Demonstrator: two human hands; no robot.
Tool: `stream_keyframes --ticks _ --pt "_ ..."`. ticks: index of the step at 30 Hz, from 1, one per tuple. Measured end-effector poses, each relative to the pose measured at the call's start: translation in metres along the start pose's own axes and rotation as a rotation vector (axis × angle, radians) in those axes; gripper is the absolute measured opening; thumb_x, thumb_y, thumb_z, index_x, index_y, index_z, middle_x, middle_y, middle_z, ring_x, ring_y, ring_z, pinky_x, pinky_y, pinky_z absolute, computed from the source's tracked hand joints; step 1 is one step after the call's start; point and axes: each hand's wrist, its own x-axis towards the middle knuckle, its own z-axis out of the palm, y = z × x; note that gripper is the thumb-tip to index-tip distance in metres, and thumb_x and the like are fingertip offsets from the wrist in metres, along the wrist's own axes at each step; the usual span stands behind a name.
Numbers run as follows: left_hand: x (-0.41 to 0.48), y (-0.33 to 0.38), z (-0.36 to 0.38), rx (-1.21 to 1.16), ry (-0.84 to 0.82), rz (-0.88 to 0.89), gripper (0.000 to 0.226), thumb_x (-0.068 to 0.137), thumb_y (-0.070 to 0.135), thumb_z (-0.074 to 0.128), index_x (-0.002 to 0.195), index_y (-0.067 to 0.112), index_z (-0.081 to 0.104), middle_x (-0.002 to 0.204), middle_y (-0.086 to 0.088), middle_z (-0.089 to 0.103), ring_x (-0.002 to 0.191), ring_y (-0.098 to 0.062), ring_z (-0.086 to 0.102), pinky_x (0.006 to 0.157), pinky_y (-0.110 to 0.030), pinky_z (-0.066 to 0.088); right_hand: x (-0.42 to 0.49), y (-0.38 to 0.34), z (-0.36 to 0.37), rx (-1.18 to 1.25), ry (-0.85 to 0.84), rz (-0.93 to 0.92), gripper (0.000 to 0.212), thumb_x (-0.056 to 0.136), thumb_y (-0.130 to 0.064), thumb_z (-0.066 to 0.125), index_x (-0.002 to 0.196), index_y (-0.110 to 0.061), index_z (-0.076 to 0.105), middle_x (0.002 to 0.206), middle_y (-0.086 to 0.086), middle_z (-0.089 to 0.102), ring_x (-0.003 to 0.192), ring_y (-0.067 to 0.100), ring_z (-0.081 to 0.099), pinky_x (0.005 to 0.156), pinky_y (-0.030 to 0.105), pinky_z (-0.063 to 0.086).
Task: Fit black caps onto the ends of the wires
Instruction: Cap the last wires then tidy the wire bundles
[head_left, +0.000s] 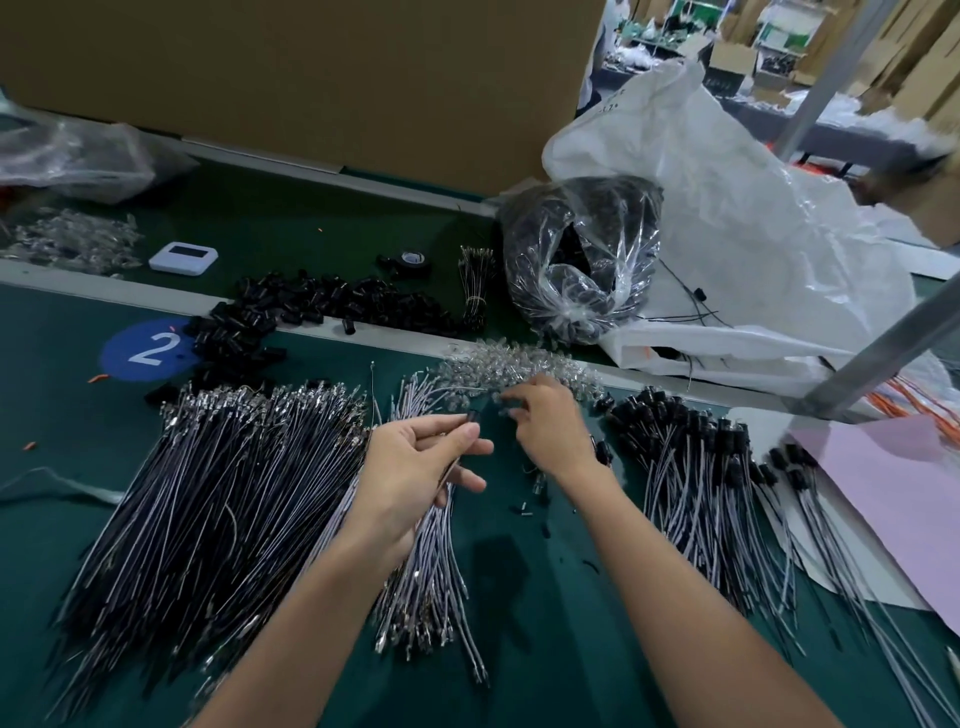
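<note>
The black cap sits at the tips of the left hand's fingers, pinched between thumb and forefinger. Its long axis points up and away from the palm, in line with the wire that trails back down past the curled lower fingers. The right hand is just to the cap's right, fingers bent over the near edge of the pile of clear pieces (whether they hold anything, I cannot tell). Beyond that hand lie the capped wires. Left of the left hand, the bare bundle spreads over the tabletop.
</note>
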Motion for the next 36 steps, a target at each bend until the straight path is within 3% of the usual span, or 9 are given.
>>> stream_keyframes --ticks 4,7,10,13,15,18,24,32,36 --pt "0.001 -0.004 0.001 -0.010 -0.005 0.009 0.019 0.091 0.010 0.066 0.109 0.007 0.066 0.083 -0.007 0.077 0.048 -0.014 0.065 0.036 -0.016 0.037 -0.005 -0.002 0.005 -0.056 0.041 -0.084 0.019 0.093 -0.004 0.058 0.103 -0.008 0.073 0.108 0.008 0.064 0.096 0.029 0.061 0.077 0.038 0.050" --pt "0.003 -0.007 0.000 -0.007 -0.006 0.028 0.018 0.091 0.010 0.067 0.109 0.008 0.066 0.084 -0.007 0.077 0.050 -0.016 0.066 0.038 -0.017 0.040 -0.007 -0.002 0.003 -0.011 0.021 -0.053 0.014 0.092 -0.005 0.059 0.099 -0.005 0.071 0.102 0.010 0.068 0.093 0.028 0.062 0.079 0.037 0.051" --pt "0.004 -0.009 -0.001 0.027 -0.007 0.071 0.018 0.091 0.012 0.066 0.109 0.009 0.066 0.086 -0.004 0.077 0.060 -0.018 0.071 0.043 -0.018 0.045 -0.011 -0.008 -0.010 0.312 0.058 0.035 0.010 0.088 -0.006 0.068 0.097 -0.007 0.072 0.090 0.007 0.073 0.081 0.016 0.065 0.080 0.031 0.053" --pt "0.004 -0.011 0.000 0.060 0.005 0.106 0.016 0.092 0.014 0.066 0.107 0.010 0.067 0.085 0.000 0.078 0.073 -0.017 0.075 0.050 -0.019 0.052 -0.026 -0.019 -0.024 0.593 0.125 -0.039 0.021 0.089 -0.010 0.069 0.104 -0.024 0.071 0.081 -0.002 0.071 0.072 0.006 0.063 0.070 0.021 0.052" --pt "0.004 -0.012 0.000 0.067 -0.006 0.129 0.016 0.091 0.013 0.066 0.107 0.010 0.068 0.085 0.001 0.078 0.077 -0.015 0.075 0.054 -0.019 0.054 -0.037 -0.026 -0.033 0.725 0.139 -0.101 0.026 0.090 -0.009 0.067 0.103 -0.030 0.072 0.084 -0.007 0.072 0.075 0.005 0.064 0.070 0.021 0.053" --pt "0.004 -0.012 0.001 0.080 -0.025 0.178 0.016 0.091 0.010 0.066 0.107 0.011 0.069 0.084 0.001 0.078 0.081 -0.013 0.075 0.056 -0.019 0.054 -0.046 -0.033 -0.040 0.857 0.136 -0.087 0.020 0.086 -0.009 0.072 0.096 -0.026 0.072 0.085 -0.004 0.073 0.079 0.013 0.069 0.075 0.027 0.057" --pt "0.002 -0.013 0.001 0.149 -0.054 0.302 0.021 0.088 0.007 0.068 0.096 0.027 0.070 0.082 0.004 0.077 0.077 -0.013 0.075 0.057 -0.020 0.055 -0.050 -0.038 -0.046 0.799 0.122 -0.102 0.020 0.079 -0.004 0.078 0.084 -0.021 0.070 0.081 -0.004 0.073 0.078 0.010 0.070 0.074 0.019 0.053" --pt "0.004 -0.014 0.000 0.128 -0.012 0.323 0.019 0.088 0.005 0.068 0.095 0.023 0.070 0.077 0.001 0.077 0.067 -0.019 0.074 0.056 -0.025 0.057 -0.054 -0.041 -0.047 0.662 0.227 -0.204 0.017 0.078 -0.002 0.078 0.085 -0.016 0.072 0.079 -0.007 0.072 0.075 0.007 0.069 0.073 0.021 0.055" --pt "0.006 -0.013 -0.003 0.170 -0.018 0.317 0.024 0.087 0.005 0.069 0.092 0.028 0.069 0.076 0.005 0.076 0.065 -0.018 0.074 0.053 -0.024 0.057 -0.053 -0.042 -0.048 0.644 0.170 -0.205 0.019 0.078 0.001 0.077 0.085 -0.017 0.072 0.078 -0.007 0.072 0.074 0.008 0.070 0.074 0.021 0.056"
